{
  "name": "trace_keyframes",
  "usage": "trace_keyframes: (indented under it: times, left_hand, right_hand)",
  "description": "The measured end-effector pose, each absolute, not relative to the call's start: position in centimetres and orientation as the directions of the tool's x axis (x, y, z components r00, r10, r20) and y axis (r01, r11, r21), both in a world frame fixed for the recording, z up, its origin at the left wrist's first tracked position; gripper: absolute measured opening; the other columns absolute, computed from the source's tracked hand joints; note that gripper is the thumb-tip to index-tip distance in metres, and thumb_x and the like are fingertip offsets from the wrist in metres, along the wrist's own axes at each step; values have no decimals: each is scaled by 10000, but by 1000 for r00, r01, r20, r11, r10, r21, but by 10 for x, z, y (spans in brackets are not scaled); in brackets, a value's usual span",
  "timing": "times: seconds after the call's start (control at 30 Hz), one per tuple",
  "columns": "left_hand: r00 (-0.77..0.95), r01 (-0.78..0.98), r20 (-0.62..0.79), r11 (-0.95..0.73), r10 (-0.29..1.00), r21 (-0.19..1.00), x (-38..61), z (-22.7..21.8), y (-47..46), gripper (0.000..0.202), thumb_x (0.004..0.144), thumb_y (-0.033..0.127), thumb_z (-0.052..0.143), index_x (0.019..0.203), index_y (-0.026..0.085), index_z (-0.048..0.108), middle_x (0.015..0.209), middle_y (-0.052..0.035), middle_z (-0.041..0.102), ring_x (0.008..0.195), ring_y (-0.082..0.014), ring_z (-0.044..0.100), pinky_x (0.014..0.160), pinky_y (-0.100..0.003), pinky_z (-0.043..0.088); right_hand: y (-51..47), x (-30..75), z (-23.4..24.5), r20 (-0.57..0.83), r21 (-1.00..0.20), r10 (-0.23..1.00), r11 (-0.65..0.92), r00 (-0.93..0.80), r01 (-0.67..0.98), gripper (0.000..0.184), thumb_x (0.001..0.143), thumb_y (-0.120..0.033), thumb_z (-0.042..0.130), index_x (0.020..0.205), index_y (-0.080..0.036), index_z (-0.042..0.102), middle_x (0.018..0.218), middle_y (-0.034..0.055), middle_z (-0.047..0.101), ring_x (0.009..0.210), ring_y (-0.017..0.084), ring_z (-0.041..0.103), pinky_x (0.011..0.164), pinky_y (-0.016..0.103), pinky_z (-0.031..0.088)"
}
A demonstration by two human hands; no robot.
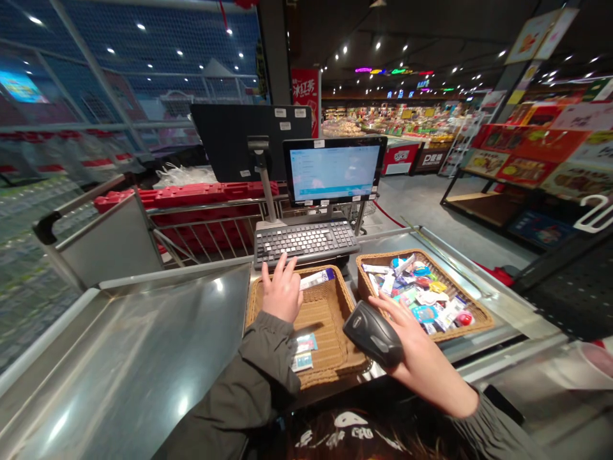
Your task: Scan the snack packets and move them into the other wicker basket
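At the checkout station, the left hand [282, 291] is positioned over the rear rim of the first wicker basket [325, 329], with its fingers [280, 271] spread open and holding nothing. A black keyboard [306, 243] stands just behind this hand. A small white-and-blue box [316, 278] lies just beside the hand at the basket's rim (contact between the two cannot be confirmed from this view). Two flat packets [303, 352] lie inside the same basket, near its front edge.

The right hand [421, 358] is gripping a black handheld barcode scanner [372, 333], with the fingers [397, 311] closed around its body. This hand is located between the first basket and the second wicker basket [472, 316], close to the near rim of the latter. The second basket is filled with assorted small packaged goods [416, 297]. Both baskets rest side by side on a stainless steel worktop [119, 364]. A monitor [334, 171] is mounted on a stand behind the keyboard.
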State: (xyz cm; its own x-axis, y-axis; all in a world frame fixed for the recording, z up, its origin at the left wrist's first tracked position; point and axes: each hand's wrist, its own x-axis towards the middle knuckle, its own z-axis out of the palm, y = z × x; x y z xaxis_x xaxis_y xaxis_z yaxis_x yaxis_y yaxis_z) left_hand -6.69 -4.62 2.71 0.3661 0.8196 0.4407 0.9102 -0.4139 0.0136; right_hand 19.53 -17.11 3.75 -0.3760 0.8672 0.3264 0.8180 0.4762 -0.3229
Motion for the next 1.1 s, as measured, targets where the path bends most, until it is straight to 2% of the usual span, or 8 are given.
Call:
trace_keyframes:
  times: [0.2, 0.37, 0.5, 0.63, 0.73, 0.9, 0.97, 1.1]
  left_hand:
    - [459, 881, 210, -472, 863, 16, -64, -2, -39, 143, 744, 135, 608, 848, 195, 687, 1359, -130, 586, 1420, -307, 337, 1181, -639, 88]
    - [484, 869, -209, -495, 850, -1, -65, -40, -32, 316, 705, 156, 647, 1013, 190, 708, 1335, -148, 596, 1395, -317, 364, 1165, -634, 86]
    - [471, 861, -408, -509, 782, 18, -69, -74, -28, 245, 641, 187, 716, 882, 218, 746, 1174, -127, 697, 1274, -334, 506, 1148, -614, 164]
    - [404, 874, -550, -485, 731, -3, -69, -106, -28, 126, 630, 300, 763, 725, 219, 745, 986, -132, 749, 1114, -355, 613, 1096, -653, 235]
    - [363, 877, -607, -480, 707, -34, -66, -118, -30, 209, 587, 394, 803, 685, 220, 742, 928, -148, 753, 1057, -382, 640, 1068, -685, 251]
    - [424, 830, -619, -557, 661, -25, -63, -104, -35, 279, 564, 409, 819, 745, 207, 754, 1025, -178, 733, 1106, -393, 623, 1073, -688, 240]
    - [480, 799, -591, -602, 648, -11, -62, -91, -35, 332, 579, 401, 807, 844, 208, 756, 1166, -188, 686, 1180, -389, 581, 1081, -680, 235]
    - [625, 728, -456, -684, 633, 48, -50, -63, -33, 344, 661, 397, 753, 973, 257, 720, 1442, -140, 511, 1361, -352, 427, 1118, -653, 203]
  right_hand:
    - [-174, 204, 36, 330, -360, 882, 448, -338, 818, 479, 774, -174, 566, 1252, -177, 582, 1448, 165, 467, 1420, 360, 328, 1154, 631, 253]
    - [-175, 210, 33, 331, -369, 886, 439, -326, 819, 451, 764, -169, 574, 1215, -164, 594, 1430, 165, 485, 1417, 349, 333, 1168, 616, 235]
    - [-177, 215, 30, 313, -349, 892, 428, -327, 834, 454, 783, -196, 589, 1237, -169, 579, 1447, 161, 468, 1414, 351, 334, 1163, 616, 248]
    - [-179, 221, 29, 326, -344, 890, 426, -319, 837, 471, 804, -206, 584, 1271, -158, 547, 1449, 170, 460, 1422, 350, 320, 1165, 612, 251]
    - [-182, 226, 29, 336, -359, 897, 405, -289, 841, 484, 806, -213, 588, 1286, -180, 534, 1442, 158, 471, 1423, 355, 319, 1156, 620, 260]
    - [-189, 244, 28, 349, -378, 911, 353, -221, 856, 497, 809, -251, 600, 1294, -173, 528, 1425, 167, 489, 1408, 375, 343, 1135, 628, 292]
    - [-192, 257, 28, 370, -371, 908, 337, -195, 865, 502, 805, -254, 602, 1294, -168, 525, 1428, 171, 486, 1408, 376, 342, 1131, 623, 304]
    - [-200, 287, 26, 399, -373, 913, 247, -86, 894, 606, 788, -209, 594, 1374, -202, 439, 1428, 146, 488, 1403, 356, 359, 1137, 617, 303]
